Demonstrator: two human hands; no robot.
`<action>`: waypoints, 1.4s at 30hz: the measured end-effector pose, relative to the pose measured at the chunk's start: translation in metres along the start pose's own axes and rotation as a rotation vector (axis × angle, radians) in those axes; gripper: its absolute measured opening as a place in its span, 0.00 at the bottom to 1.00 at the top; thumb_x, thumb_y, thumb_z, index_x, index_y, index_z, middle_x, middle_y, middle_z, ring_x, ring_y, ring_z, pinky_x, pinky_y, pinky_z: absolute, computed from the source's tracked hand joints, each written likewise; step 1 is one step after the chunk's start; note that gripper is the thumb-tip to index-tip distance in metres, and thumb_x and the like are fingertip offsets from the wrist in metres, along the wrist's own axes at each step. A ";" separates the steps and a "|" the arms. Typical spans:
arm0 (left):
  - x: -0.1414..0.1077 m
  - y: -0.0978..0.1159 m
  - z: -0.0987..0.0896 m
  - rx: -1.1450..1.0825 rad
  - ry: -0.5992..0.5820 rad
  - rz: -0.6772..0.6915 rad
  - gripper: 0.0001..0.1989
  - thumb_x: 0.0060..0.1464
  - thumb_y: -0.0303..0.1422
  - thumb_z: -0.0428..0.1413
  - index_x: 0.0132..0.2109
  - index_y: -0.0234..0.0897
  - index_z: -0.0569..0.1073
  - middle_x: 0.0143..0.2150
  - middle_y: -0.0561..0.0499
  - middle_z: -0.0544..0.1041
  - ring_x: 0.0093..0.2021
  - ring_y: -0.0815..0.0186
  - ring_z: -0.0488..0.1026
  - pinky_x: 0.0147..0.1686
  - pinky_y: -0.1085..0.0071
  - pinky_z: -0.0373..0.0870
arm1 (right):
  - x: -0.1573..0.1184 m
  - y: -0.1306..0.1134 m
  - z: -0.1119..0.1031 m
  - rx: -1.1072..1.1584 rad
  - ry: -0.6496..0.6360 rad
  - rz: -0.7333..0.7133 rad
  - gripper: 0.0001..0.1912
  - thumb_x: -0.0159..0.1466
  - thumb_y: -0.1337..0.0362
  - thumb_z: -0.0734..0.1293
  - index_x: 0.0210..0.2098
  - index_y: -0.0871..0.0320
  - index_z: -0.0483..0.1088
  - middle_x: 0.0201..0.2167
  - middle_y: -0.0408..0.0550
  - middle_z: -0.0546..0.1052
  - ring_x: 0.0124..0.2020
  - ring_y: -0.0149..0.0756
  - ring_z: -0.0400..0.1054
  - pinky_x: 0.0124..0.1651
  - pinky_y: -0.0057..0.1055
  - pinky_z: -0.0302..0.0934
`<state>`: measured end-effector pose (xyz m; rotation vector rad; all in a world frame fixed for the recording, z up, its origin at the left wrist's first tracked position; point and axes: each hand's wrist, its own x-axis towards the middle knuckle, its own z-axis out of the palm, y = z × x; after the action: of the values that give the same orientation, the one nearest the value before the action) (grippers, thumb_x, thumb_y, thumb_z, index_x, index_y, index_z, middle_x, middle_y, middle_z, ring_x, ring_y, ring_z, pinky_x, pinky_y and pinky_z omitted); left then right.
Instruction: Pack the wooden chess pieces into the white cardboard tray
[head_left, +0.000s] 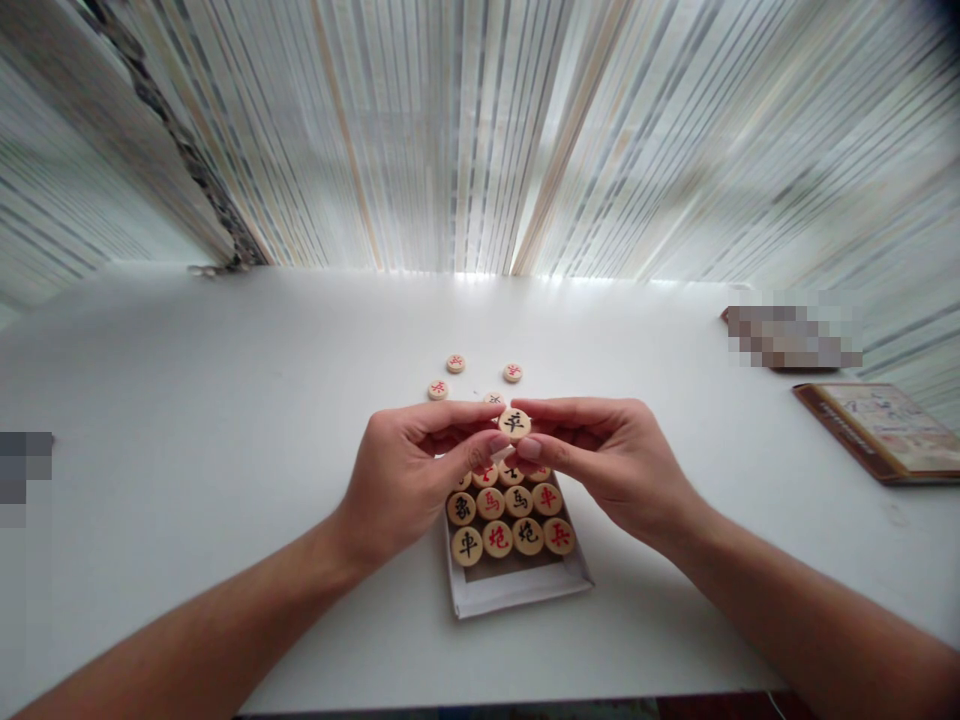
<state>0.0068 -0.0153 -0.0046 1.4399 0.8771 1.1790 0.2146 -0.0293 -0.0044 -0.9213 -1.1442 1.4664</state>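
Between the fingertips of both hands is a round wooden Chinese chess piece [514,423] with a black character facing me. My left hand [420,450] pinches its left side, and my right hand [600,450] pinches the right side. Below them a shallow white box [517,592] lies on the table, with rows of pieces in red and black characters. The nearest row includes a black-marked piece [467,546] and a red-marked piece [559,536]. A bare strip shows along the box's near end. My hands hide the box's far part.
Loose pieces lie beyond my hands: one [455,364], another [512,373], a third [438,390], and a partly covered piece [493,400]. A brown picture-covered box or book [885,430] rests at right on the white table [225,420]. Striped curtains [420,130] hang behind.
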 end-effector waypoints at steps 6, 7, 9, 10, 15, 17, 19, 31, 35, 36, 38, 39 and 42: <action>-0.001 0.001 0.001 -0.042 -0.021 -0.033 0.16 0.50 0.29 0.76 0.48 0.37 0.88 0.42 0.45 0.90 0.40 0.57 0.89 0.42 0.70 0.88 | 0.000 0.000 0.001 0.035 -0.020 0.024 0.19 0.53 0.67 0.86 0.44 0.54 0.87 0.33 0.49 0.88 0.33 0.37 0.84 0.40 0.31 0.82; -0.001 0.002 0.001 -0.048 -0.020 -0.030 0.17 0.50 0.29 0.76 0.48 0.37 0.88 0.41 0.45 0.90 0.39 0.58 0.89 0.41 0.71 0.88 | 0.000 0.000 0.001 0.039 -0.024 0.030 0.18 0.54 0.67 0.86 0.44 0.54 0.87 0.34 0.50 0.88 0.34 0.37 0.84 0.41 0.31 0.82; 0.000 0.003 0.002 -0.059 -0.013 -0.024 0.16 0.50 0.28 0.76 0.47 0.37 0.88 0.42 0.45 0.90 0.39 0.58 0.89 0.41 0.70 0.88 | 0.000 0.000 0.001 0.039 -0.031 0.036 0.18 0.55 0.66 0.85 0.45 0.55 0.87 0.36 0.50 0.88 0.35 0.38 0.84 0.41 0.31 0.82; 0.000 0.003 0.002 -0.065 -0.011 -0.019 0.16 0.50 0.28 0.76 0.47 0.37 0.88 0.42 0.45 0.90 0.40 0.57 0.89 0.41 0.70 0.89 | 0.000 0.000 0.001 0.037 -0.036 0.038 0.18 0.55 0.65 0.85 0.45 0.55 0.87 0.36 0.51 0.88 0.35 0.38 0.84 0.41 0.31 0.81; 0.001 0.004 0.001 -0.074 -0.012 -0.005 0.15 0.50 0.28 0.76 0.46 0.37 0.88 0.43 0.45 0.90 0.41 0.57 0.89 0.45 0.69 0.88 | 0.001 -0.002 0.002 0.012 -0.063 0.039 0.22 0.55 0.65 0.86 0.48 0.54 0.86 0.36 0.51 0.88 0.31 0.34 0.81 0.36 0.28 0.79; 0.001 0.003 0.001 -0.074 -0.020 -0.008 0.14 0.50 0.28 0.76 0.46 0.36 0.88 0.43 0.45 0.90 0.41 0.59 0.89 0.45 0.70 0.88 | 0.001 -0.002 0.001 0.010 -0.072 0.033 0.21 0.55 0.65 0.85 0.49 0.54 0.86 0.35 0.50 0.88 0.31 0.32 0.80 0.36 0.27 0.78; 0.001 0.003 0.000 -0.068 -0.033 -0.008 0.14 0.51 0.28 0.75 0.46 0.35 0.88 0.42 0.45 0.90 0.39 0.61 0.88 0.43 0.72 0.87 | 0.000 -0.002 0.001 0.005 -0.082 0.030 0.19 0.57 0.64 0.85 0.49 0.53 0.86 0.36 0.50 0.88 0.31 0.32 0.80 0.36 0.26 0.78; 0.004 0.001 0.000 0.037 -0.037 0.015 0.13 0.55 0.34 0.74 0.45 0.33 0.86 0.40 0.44 0.88 0.36 0.62 0.86 0.38 0.72 0.85 | -0.001 -0.003 0.002 -0.141 -0.007 -0.042 0.18 0.58 0.58 0.84 0.46 0.55 0.87 0.30 0.49 0.86 0.27 0.36 0.79 0.30 0.31 0.77; 0.004 0.003 0.001 0.015 -0.041 -0.007 0.09 0.54 0.32 0.74 0.42 0.34 0.87 0.36 0.47 0.88 0.35 0.64 0.86 0.36 0.76 0.84 | -0.002 -0.005 0.003 -0.163 -0.005 -0.069 0.16 0.58 0.56 0.84 0.43 0.56 0.88 0.26 0.49 0.85 0.24 0.35 0.78 0.26 0.29 0.74; 0.003 0.003 0.002 -0.004 -0.043 -0.012 0.08 0.54 0.31 0.74 0.41 0.34 0.87 0.36 0.47 0.88 0.34 0.65 0.86 0.35 0.77 0.84 | -0.002 -0.005 0.003 -0.160 -0.013 -0.066 0.15 0.58 0.56 0.84 0.42 0.57 0.88 0.25 0.48 0.84 0.23 0.34 0.77 0.25 0.28 0.73; 0.003 0.003 0.003 -0.052 -0.044 -0.022 0.08 0.53 0.28 0.74 0.41 0.35 0.87 0.36 0.49 0.88 0.34 0.66 0.86 0.36 0.78 0.84 | -0.002 -0.005 0.003 -0.151 -0.033 -0.047 0.14 0.60 0.55 0.83 0.40 0.57 0.88 0.23 0.48 0.83 0.21 0.32 0.75 0.24 0.26 0.71; 0.002 0.003 0.003 -0.077 -0.045 -0.025 0.10 0.52 0.27 0.75 0.42 0.35 0.87 0.36 0.49 0.89 0.35 0.65 0.86 0.36 0.78 0.84 | -0.002 -0.005 0.003 -0.144 -0.044 -0.032 0.13 0.61 0.55 0.82 0.40 0.58 0.88 0.23 0.47 0.83 0.21 0.31 0.74 0.23 0.25 0.71; 0.000 0.002 0.004 -0.124 -0.062 -0.015 0.16 0.50 0.24 0.75 0.47 0.36 0.87 0.40 0.48 0.89 0.39 0.64 0.88 0.40 0.77 0.85 | -0.001 -0.005 0.003 -0.097 -0.068 0.003 0.14 0.64 0.54 0.80 0.39 0.59 0.87 0.22 0.47 0.82 0.20 0.30 0.74 0.23 0.23 0.70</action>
<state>0.0105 -0.0162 -0.0027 1.3598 0.7572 1.1517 0.2134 -0.0312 0.0008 -0.9457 -1.2742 1.4646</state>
